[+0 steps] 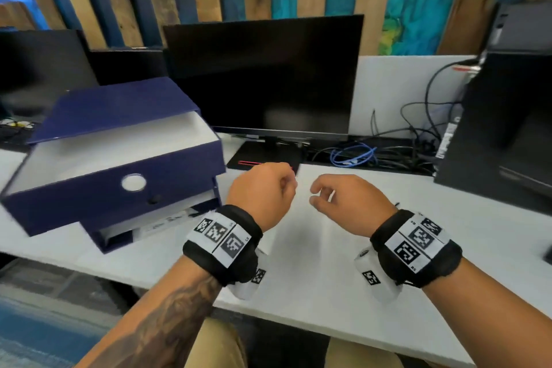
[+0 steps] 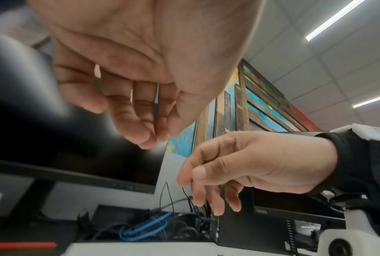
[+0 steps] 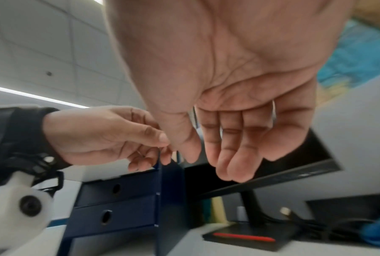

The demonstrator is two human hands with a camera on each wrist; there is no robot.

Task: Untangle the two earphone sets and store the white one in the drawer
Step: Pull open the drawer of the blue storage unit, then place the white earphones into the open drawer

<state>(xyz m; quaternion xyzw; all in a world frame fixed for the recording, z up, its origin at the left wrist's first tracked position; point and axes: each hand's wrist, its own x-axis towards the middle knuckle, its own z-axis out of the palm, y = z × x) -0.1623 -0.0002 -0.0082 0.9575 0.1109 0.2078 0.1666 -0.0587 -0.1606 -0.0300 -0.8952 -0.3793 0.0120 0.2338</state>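
No earphone set or cable of either colour shows in any view. A navy drawer box [image 1: 119, 104] stands at the left of the white desk [image 1: 328, 278]. Its top drawer [image 1: 98, 200] is pulled out, and the white inside looks bare from here. The lower drawer [image 1: 119, 236] stands slightly out. My left hand [image 1: 286, 185] hovers above the desk just right of the box, its fingers curled in and its thumb against them [image 2: 154, 138]; nothing shows in it. My right hand [image 1: 316, 194] hangs beside it, a small gap apart, with fingers loosely bent [image 3: 217, 164] and an empty palm.
A dark monitor [image 1: 263, 75] stands behind the hands, its base [image 1: 265, 155] marked with a red stripe. Tangled black cables and a blue cable [image 1: 352, 155] lie at the back right. A black computer tower [image 1: 501, 128] stands at the right. The desk's front edge is close to my lap.
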